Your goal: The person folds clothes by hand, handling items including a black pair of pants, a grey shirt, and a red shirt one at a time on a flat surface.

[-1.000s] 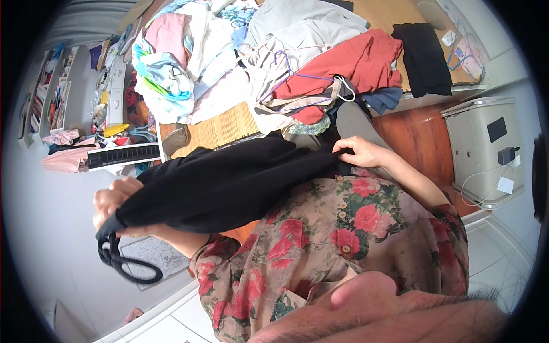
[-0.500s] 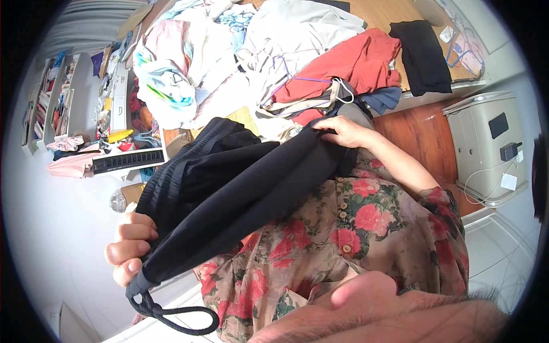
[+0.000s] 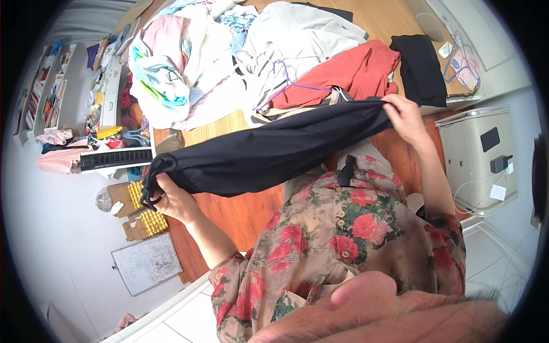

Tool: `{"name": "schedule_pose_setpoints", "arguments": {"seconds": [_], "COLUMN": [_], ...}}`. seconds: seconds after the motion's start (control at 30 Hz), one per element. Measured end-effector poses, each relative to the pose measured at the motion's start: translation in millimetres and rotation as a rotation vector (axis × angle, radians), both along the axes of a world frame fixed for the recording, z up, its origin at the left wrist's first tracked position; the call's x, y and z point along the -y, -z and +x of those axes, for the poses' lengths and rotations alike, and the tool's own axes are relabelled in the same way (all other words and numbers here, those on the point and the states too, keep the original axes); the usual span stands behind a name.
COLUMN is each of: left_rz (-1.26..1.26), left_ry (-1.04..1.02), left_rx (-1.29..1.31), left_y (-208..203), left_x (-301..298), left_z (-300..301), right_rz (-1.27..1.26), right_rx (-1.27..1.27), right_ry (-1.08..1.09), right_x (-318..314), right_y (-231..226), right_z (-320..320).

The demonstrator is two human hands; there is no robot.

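A pair of black drawstring pants [image 3: 269, 151] is stretched lengthwise between my hands, in front of my body. At its left end my left hand [image 3: 174, 197] is closed on the waistband, beside the bunched black cord. My right hand [image 3: 407, 121] pinches the other end, higher up and to the right. The cloth hangs in a long folded band with its lower edge sagging a little. Just beyond it, a red garment [image 3: 343, 77] with a purple hanger [image 3: 286, 83] lies on the wooden table [image 3: 394, 14].
White and light-coloured clothes [image 3: 217, 63] are heaped on the table. A folded black garment [image 3: 420, 68] lies at its right edge. To the right stands a beige case [image 3: 477, 160] with a charger on it. Shelves [image 3: 60, 86] and a framed board [image 3: 147, 264] are at left.
The pants went from bunched and slanting to stretched nearly level, farther from my body. My left hand moved up and right onto the waistband; my right hand moved right, keeping hold.
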State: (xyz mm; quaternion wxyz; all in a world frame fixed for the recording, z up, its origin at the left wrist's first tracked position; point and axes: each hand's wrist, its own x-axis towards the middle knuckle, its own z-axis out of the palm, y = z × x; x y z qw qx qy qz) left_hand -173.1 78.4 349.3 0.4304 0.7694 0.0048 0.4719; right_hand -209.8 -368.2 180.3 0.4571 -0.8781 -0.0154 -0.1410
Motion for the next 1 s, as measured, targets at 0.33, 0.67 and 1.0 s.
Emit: {"name": "schedule_pose_setpoints", "arguments": {"seconds": [0.33, 0.67, 1.0], "left_rz": [-0.475, -0.163, 0.017], "left_ry": [0.396, 0.450, 0.203], "left_rx": [-0.525, -1.098, -1.192], "left_y": [88, 319, 333], "left_x": [7, 8, 35], "left_z": [108, 100, 34], "right_rz": [-0.260, -0.254, 0.336], "right_rx": [0.003, -0.120, -0.361], "right_ry": [0.013, 0.398, 0.526], "right_x": [67, 112, 82], "right_y": [-5, 189, 238], "right_z": [82, 58, 56]}}
